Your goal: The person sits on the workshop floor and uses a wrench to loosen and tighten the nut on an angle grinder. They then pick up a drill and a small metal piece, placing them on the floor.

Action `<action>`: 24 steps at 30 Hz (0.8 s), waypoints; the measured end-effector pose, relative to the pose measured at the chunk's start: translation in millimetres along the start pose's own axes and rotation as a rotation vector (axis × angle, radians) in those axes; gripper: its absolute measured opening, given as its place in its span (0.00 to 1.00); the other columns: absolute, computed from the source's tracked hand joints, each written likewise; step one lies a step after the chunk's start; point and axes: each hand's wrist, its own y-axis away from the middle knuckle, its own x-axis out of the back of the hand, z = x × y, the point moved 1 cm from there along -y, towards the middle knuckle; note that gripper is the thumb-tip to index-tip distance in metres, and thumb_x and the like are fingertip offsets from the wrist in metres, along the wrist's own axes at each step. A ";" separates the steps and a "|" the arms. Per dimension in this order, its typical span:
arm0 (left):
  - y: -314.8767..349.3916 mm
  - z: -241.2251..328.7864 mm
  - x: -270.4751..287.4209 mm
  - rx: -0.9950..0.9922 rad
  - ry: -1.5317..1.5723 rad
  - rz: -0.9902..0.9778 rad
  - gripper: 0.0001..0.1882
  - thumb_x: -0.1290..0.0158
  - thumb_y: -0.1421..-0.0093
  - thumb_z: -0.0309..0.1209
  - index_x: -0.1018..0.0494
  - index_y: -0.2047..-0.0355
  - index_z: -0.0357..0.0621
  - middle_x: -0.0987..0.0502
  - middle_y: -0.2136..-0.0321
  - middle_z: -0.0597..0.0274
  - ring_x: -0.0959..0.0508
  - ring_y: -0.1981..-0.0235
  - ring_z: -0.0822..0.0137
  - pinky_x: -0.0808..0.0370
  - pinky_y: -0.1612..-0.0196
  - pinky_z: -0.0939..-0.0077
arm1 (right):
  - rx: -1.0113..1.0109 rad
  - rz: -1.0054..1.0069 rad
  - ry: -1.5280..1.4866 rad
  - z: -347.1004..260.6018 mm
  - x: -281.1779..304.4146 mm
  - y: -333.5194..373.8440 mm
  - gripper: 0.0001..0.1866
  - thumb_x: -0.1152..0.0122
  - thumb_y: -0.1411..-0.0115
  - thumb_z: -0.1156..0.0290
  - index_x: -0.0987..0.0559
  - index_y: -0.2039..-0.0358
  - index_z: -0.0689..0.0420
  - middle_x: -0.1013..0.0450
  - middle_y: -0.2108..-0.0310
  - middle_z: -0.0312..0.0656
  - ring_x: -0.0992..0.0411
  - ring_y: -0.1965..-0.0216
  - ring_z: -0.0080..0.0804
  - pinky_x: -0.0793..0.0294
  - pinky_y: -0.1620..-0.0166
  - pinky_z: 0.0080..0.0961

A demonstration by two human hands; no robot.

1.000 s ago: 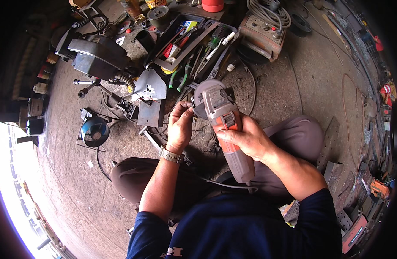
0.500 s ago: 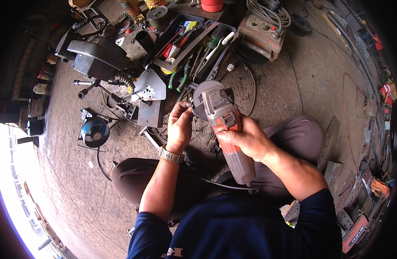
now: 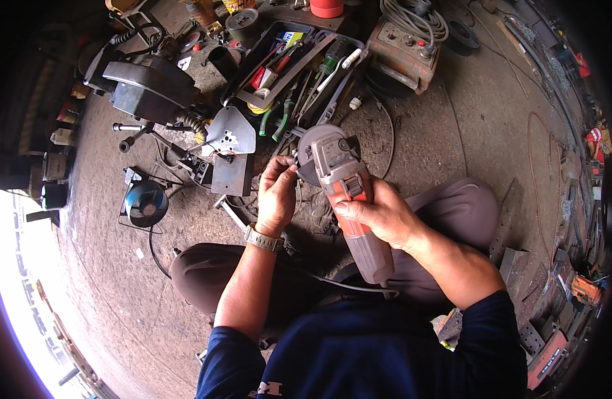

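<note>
My right hand (image 3: 392, 216) wraps round the body of an orange and grey angle grinder (image 3: 354, 193), which points away from me over my crossed legs. At its far end sits the grinder's round disc and guard (image 3: 314, 143). Close to the left edge of that disc, my left hand (image 3: 277, 193) is closed in a pinch on a small metal piece (image 3: 295, 158). Most of this piece is hidden by the fingertips and the disc, so its kind does not show. A power cord (image 3: 339, 286) trails from the grinder's rear end.
Beyond my hands lies a tool tray (image 3: 266, 86) full of hand tools. A cut-off saw (image 3: 150, 90) stands at the far left, near a small blue fan (image 3: 146, 203). A rusty box-shaped machine (image 3: 402, 56) carries coiled cable. Scrap metal (image 3: 552, 319) lines the right side.
</note>
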 end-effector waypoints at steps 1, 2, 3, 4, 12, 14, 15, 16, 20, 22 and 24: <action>0.1 0.2 -0.1 0.002 -0.004 -0.001 0.05 0.49 0.35 0.21 0.27 0.59 0.41 0.24 0.65 0.69 0.28 0.62 0.77 0.33 0.55 0.82 | 0.001 0.001 -0.003 -0.2 -0.1 0.1 0.20 0.35 0.39 0.66 0.27 0.49 0.61 0.25 0.60 0.36 0.28 0.59 0.21 0.26 0.55 0.23; 0.1 0.3 -0.3 0.003 -0.001 0.003 0.05 0.49 0.35 0.21 0.27 0.59 0.41 0.24 0.65 0.69 0.28 0.62 0.77 0.33 0.55 0.81 | 0.005 0.002 0.003 -0.4 -0.1 0.0 0.20 0.35 0.39 0.66 0.27 0.49 0.60 0.25 0.60 0.36 0.28 0.59 0.21 0.26 0.55 0.23; 0.3 0.9 -1.2 0.005 0.002 0.008 0.05 0.49 0.35 0.21 0.27 0.59 0.41 0.24 0.65 0.68 0.28 0.62 0.77 0.32 0.55 0.81 | 0.009 0.002 0.009 -0.6 -0.1 0.0 0.20 0.35 0.39 0.66 0.27 0.49 0.60 0.25 0.60 0.36 0.28 0.59 0.21 0.26 0.55 0.23; 0.3 1.0 -1.6 0.006 0.005 0.012 0.05 0.49 0.35 0.21 0.27 0.59 0.41 0.24 0.65 0.68 0.27 0.62 0.76 0.32 0.54 0.81 | 0.013 0.003 0.015 -0.9 0.0 0.0 0.20 0.35 0.39 0.66 0.27 0.50 0.60 0.25 0.60 0.36 0.28 0.59 0.21 0.26 0.55 0.23; -1.7 -1.6 1.4 0.004 0.033 -0.011 0.05 0.49 0.35 0.21 0.27 0.60 0.41 0.24 0.64 0.68 0.27 0.62 0.76 0.32 0.55 0.81 | 0.007 0.005 0.020 -0.7 0.2 0.1 0.19 0.35 0.39 0.66 0.26 0.50 0.60 0.26 0.60 0.35 0.28 0.59 0.20 0.27 0.55 0.23; -1.9 -2.0 1.7 0.006 0.033 -0.012 0.05 0.49 0.36 0.21 0.27 0.60 0.41 0.24 0.65 0.68 0.28 0.62 0.76 0.33 0.55 0.81 | 0.005 0.005 0.020 -0.9 0.3 0.3 0.19 0.35 0.39 0.66 0.26 0.50 0.60 0.26 0.60 0.35 0.28 0.59 0.20 0.27 0.55 0.23; -1.8 -2.0 1.5 0.007 0.034 -0.009 0.05 0.49 0.36 0.21 0.27 0.60 0.41 0.24 0.65 0.68 0.28 0.63 0.76 0.33 0.55 0.81 | 0.002 0.006 0.018 -1.8 0.0 0.5 0.19 0.35 0.39 0.66 0.26 0.51 0.60 0.26 0.60 0.35 0.28 0.59 0.20 0.27 0.55 0.23; -1.8 -2.0 1.3 0.009 0.035 -0.006 0.05 0.49 0.36 0.21 0.27 0.60 0.41 0.24 0.65 0.68 0.28 0.63 0.76 0.33 0.56 0.81 | 0.000 0.006 0.015 -2.3 -0.2 0.6 0.19 0.35 0.39 0.66 0.26 0.51 0.60 0.26 0.60 0.35 0.28 0.59 0.20 0.27 0.55 0.23; -2.0 -1.9 -0.3 -0.010 0.025 0.001 0.05 0.49 0.36 0.21 0.27 0.60 0.41 0.24 0.65 0.69 0.28 0.63 0.77 0.33 0.56 0.81 | 0.015 0.006 -0.004 -1.4 -0.1 0.9 0.19 0.35 0.39 0.66 0.26 0.51 0.60 0.26 0.60 0.34 0.29 0.59 0.20 0.27 0.55 0.23; -2.6 -2.5 0.6 -0.023 0.027 -0.008 0.06 0.49 0.36 0.21 0.27 0.60 0.42 0.24 0.65 0.69 0.28 0.63 0.77 0.33 0.56 0.82 | 0.034 0.006 -0.007 -1.6 -0.5 0.9 0.18 0.35 0.39 0.66 0.26 0.51 0.59 0.26 0.61 0.34 0.29 0.59 0.20 0.27 0.55 0.22; -2.0 -2.1 2.0 -0.011 0.016 -0.003 0.06 0.49 0.36 0.21 0.27 0.60 0.42 0.24 0.65 0.69 0.28 0.63 0.77 0.33 0.56 0.82 | 0.030 0.005 -0.005 -2.4 -0.6 1.2 0.18 0.35 0.39 0.67 0.26 0.52 0.59 0.27 0.61 0.34 0.29 0.60 0.19 0.28 0.55 0.22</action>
